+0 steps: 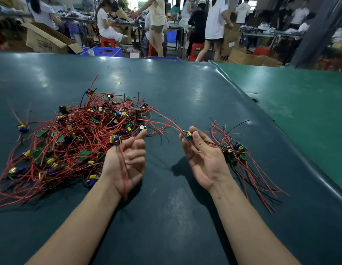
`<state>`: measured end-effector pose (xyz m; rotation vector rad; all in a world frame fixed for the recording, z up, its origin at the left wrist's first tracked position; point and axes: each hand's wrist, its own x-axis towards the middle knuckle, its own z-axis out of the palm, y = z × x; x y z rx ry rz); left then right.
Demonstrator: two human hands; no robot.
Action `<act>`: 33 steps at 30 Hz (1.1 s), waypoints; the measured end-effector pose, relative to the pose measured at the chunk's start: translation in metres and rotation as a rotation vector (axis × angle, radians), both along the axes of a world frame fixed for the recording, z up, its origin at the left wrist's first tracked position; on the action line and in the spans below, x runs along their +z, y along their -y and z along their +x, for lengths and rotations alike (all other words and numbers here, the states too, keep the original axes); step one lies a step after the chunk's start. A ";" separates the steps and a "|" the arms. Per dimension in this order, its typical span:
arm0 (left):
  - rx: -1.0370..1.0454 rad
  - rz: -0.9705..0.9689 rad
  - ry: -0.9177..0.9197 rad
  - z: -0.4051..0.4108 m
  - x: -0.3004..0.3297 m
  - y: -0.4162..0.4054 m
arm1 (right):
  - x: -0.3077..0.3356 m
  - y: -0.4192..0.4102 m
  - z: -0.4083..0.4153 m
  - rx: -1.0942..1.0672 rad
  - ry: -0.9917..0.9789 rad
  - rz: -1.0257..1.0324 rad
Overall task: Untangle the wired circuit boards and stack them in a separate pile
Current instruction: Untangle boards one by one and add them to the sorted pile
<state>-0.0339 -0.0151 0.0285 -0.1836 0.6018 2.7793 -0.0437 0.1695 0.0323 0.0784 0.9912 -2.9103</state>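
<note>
A big tangled heap of small circuit boards with red and black wires [76, 138] lies on the left of the dark green table [185, 96]. My left hand [126, 161], palm up, holds one board [115, 139] at the heap's near edge, its red wire running down across the palm. My right hand [202, 157], palm up, pinches another board [187, 135] between thumb and fingers; its red wires trail left toward the heap. Just right of that hand lies a smaller pile of separated boards [237, 152] with wires fanned toward me.
One loose board [23, 128] lies apart at the far left. A lighter green table surface [300, 104] adjoins on the right along a raised seam. Beyond the far table edge, people work among cardboard boxes, blue crates and red stools.
</note>
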 end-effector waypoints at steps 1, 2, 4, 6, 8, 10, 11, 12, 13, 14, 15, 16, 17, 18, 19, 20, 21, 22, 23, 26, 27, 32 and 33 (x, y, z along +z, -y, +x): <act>0.005 0.126 -0.009 0.002 0.000 0.000 | 0.000 0.001 0.000 -0.010 0.007 0.017; 0.045 0.209 -0.024 0.003 -0.002 0.002 | -0.001 0.001 -0.001 -0.019 0.014 0.034; 0.164 0.240 -0.039 0.004 -0.002 0.009 | -0.002 0.002 -0.001 -0.022 0.023 0.042; 0.253 0.152 -0.028 0.003 -0.003 0.014 | -0.002 0.002 -0.001 -0.004 0.019 0.039; 0.265 0.041 -0.011 0.000 -0.003 0.015 | -0.001 0.002 -0.001 0.014 0.015 0.041; 0.282 -0.052 0.025 -0.002 -0.003 0.014 | -0.002 0.002 0.000 0.022 0.014 0.045; 0.297 -0.082 0.034 -0.002 -0.003 0.014 | -0.002 0.002 0.000 0.025 0.016 0.045; 0.307 -0.101 0.028 -0.002 -0.003 0.014 | -0.002 0.002 0.001 0.027 0.019 0.042; 0.304 -0.108 0.014 -0.002 -0.002 0.014 | -0.002 0.002 0.000 0.028 0.021 0.037; 0.278 -0.095 -0.001 0.000 -0.001 0.013 | -0.002 0.002 0.001 0.026 0.023 0.033; 0.238 -0.077 -0.002 0.001 0.000 0.012 | -0.002 0.001 0.000 0.025 0.024 0.030; 0.201 -0.062 0.007 0.001 0.001 0.012 | -0.002 0.001 0.000 0.024 0.025 0.027; 0.185 -0.054 0.017 0.001 0.003 0.011 | -0.002 0.001 0.000 0.025 0.025 0.025; 0.202 -0.058 0.024 0.000 0.006 0.009 | -0.002 0.001 0.000 0.026 0.024 0.026; 0.247 -0.059 0.023 -0.001 0.009 0.009 | -0.002 0.001 0.000 0.026 0.023 0.030; 0.299 -0.027 0.003 -0.003 0.012 0.009 | -0.002 0.001 0.000 0.025 0.021 0.034; 0.349 0.043 -0.026 -0.005 0.013 0.011 | -0.002 0.001 0.000 0.024 0.021 0.034; 0.371 0.133 -0.051 -0.007 0.014 0.014 | -0.002 0.001 0.000 0.021 0.023 0.032; 0.371 0.200 -0.071 -0.007 0.013 0.017 | -0.003 0.001 -0.001 0.019 0.025 0.029; 0.331 0.103 -0.115 -0.006 0.006 0.017 | -0.004 0.001 0.000 0.003 0.029 0.029; 0.337 0.024 -0.119 -0.005 0.004 0.015 | -0.003 0.002 0.000 -0.008 0.031 0.032; 0.460 -0.046 -0.069 -0.006 0.009 0.015 | -0.001 0.002 0.001 -0.062 0.053 0.021; 0.475 -0.071 -0.062 -0.006 0.009 0.015 | 0.000 0.002 0.001 -0.064 0.055 0.023</act>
